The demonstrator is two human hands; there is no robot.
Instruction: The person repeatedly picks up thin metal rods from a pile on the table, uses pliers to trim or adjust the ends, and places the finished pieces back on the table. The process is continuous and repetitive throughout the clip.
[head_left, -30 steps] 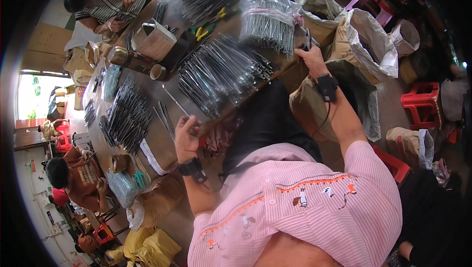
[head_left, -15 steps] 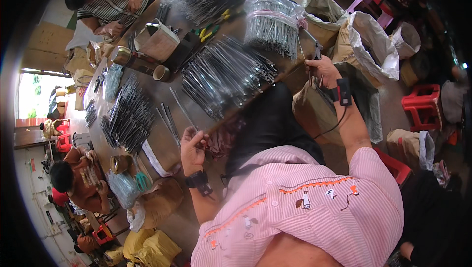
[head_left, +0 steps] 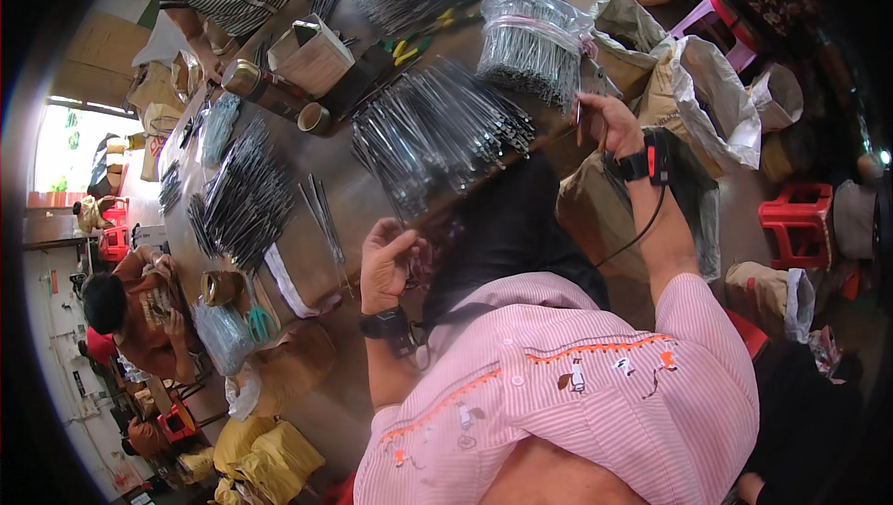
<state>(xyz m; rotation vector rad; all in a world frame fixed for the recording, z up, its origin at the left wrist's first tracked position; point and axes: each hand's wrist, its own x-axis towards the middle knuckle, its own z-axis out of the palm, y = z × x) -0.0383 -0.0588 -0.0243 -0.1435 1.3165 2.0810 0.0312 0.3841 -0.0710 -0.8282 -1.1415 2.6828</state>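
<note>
1. Your left hand (head_left: 386,261) is at the near table edge, just beside the lower ends of the middle pile (head_left: 439,128). Its fingers are half curled, the thumb bent towards them; whether a rod lies between them cannot be told.
2. Your right hand (head_left: 609,126), well apart from the left, has its fingers drawn in around a slim item, its kind unclear. It is just beside the bagged bundle (head_left: 530,47) and above an open sack (head_left: 591,193).
3. The rods of the middle pile lie side by side, slanting across the table (head_left: 299,159); many ends face your side, probably so that single rods can be picked out easily.
4. The bagged bundle is wrapped in clear film with a pink band around it, which presumably keeps its rods from spreading.
5. A few loose rods (head_left: 322,215) lie between the middle pile and the left pile (head_left: 244,191), apart from both, perhaps to avoid mixing.
6. Pliers (head_left: 406,52) with yellow and green handles lie beyond the middle pile. The cup (head_left: 313,118), flask (head_left: 260,85) and box (head_left: 312,63) stand close together, which seems to leave your near edge to the rods.
</note>
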